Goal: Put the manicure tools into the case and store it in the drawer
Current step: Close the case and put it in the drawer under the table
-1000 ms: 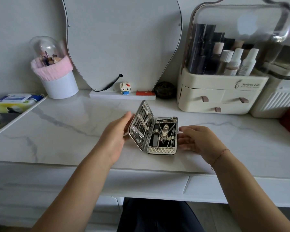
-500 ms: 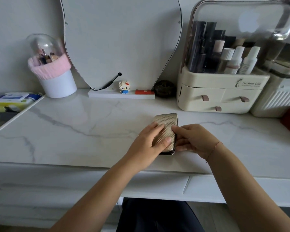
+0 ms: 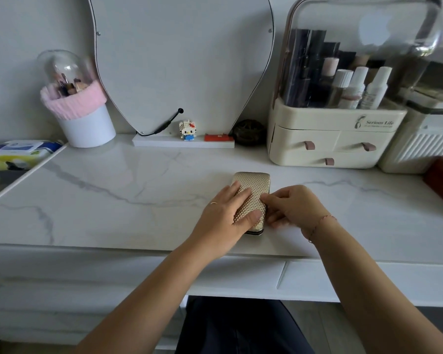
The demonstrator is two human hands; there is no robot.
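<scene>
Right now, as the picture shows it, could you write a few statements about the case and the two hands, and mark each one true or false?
1. The gold case is closed. True.
2. The case is already inside a drawer. False: it lies on the marble desk top.
3. The left hand rests on top of the case, fingers fairly straight. True.
4. The right hand is well away from the case. False: its curled fingers are at the case's right edge.
5. The small toy figure stands on the white mirror base. True.
</scene>
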